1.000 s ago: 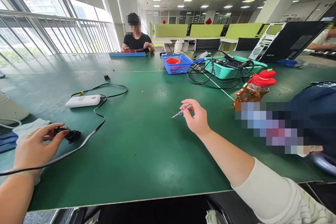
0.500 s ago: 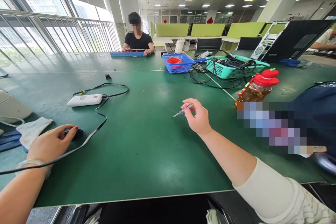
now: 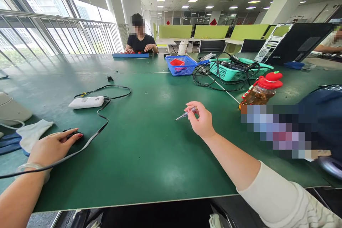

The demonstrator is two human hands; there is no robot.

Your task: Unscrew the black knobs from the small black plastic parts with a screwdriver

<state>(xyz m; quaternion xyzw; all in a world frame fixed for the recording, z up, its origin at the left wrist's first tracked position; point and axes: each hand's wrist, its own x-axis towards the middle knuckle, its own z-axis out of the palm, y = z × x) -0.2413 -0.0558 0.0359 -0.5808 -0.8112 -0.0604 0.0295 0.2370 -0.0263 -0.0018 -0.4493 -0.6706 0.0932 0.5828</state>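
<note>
A slim screwdriver (image 3: 184, 115) with a see-through handle is pinched between the thumb and fingers of my right hand (image 3: 202, 120). Its thin tip points left and down, just over the green tabletop. At the left, my left hand (image 3: 52, 146) rests low on the table, thumb and fingertips around a small black object (image 3: 71, 133). The fingers partly cover that object, and I cannot make out its kind. A black cable (image 3: 88, 143) runs across my left wrist.
A white power strip (image 3: 87, 102) lies beyond my left hand, a blue-and-white glove (image 3: 33, 134) beside it. Farther back stand a blue basket (image 3: 184, 70) and a green basket (image 3: 227, 74) with cables. A red-lidded bottle (image 3: 259, 94) is at the right. A person (image 3: 140, 39) sits across.
The fingers of my left hand have shifted a little, uncovering more of the black object. My right hand and screwdriver stay nearly still. The person opposite has moved a hand inward.
</note>
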